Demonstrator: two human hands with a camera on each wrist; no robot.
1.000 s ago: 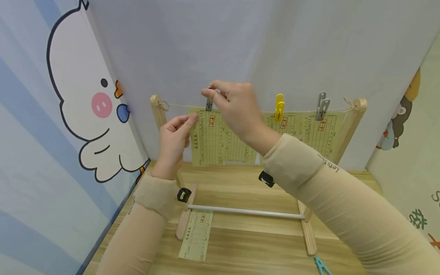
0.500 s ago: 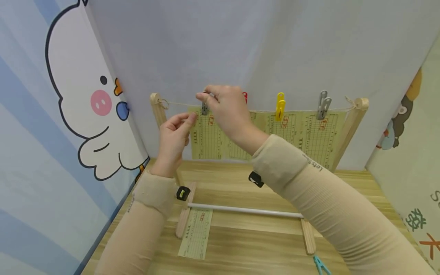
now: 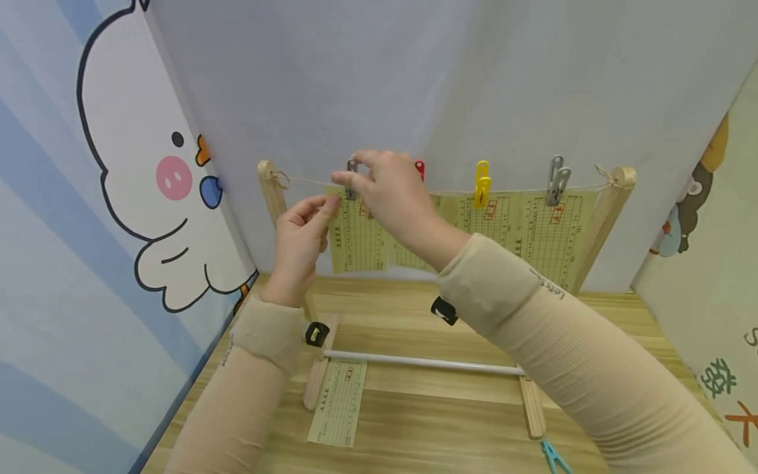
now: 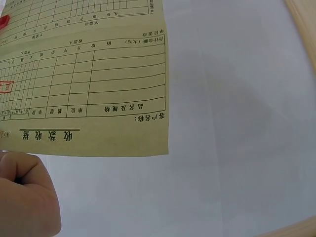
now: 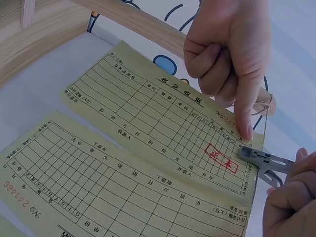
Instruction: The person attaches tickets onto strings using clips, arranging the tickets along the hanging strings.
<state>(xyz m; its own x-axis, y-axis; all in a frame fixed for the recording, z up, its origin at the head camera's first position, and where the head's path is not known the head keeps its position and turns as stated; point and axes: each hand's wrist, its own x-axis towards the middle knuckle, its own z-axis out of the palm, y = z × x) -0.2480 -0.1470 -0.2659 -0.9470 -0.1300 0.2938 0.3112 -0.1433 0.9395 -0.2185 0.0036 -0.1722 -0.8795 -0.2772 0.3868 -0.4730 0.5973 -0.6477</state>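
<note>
A yellow receipt slip (image 3: 357,247) hangs at the left end of a string line (image 3: 310,180). My left hand (image 3: 301,243) pinches its upper left corner, the thumb lying on the front of the paper. At the slip's top edge a grey clothespin (image 5: 264,162) bites over paper and string, its handles spread apart. Around those handles are the thumb and fingers of my right hand (image 3: 397,191). In the left wrist view the slip's printed face (image 4: 128,79) shows beside the curled left hand (image 4: 29,197).
More receipt slips (image 3: 551,243) hang to the right under a red clothespin (image 3: 420,169), a yellow one (image 3: 482,184) and a grey one (image 3: 557,181). Wooden posts (image 3: 605,227) and a white rod (image 3: 423,362) form the rack. One slip (image 3: 337,401) and a teal clothespin (image 3: 555,457) lie on the table.
The right hand has shifted slightly left and down with the grey clothespin, and its thumb and finger have spread wider apart. The left hand stays at the slip's corner.
</note>
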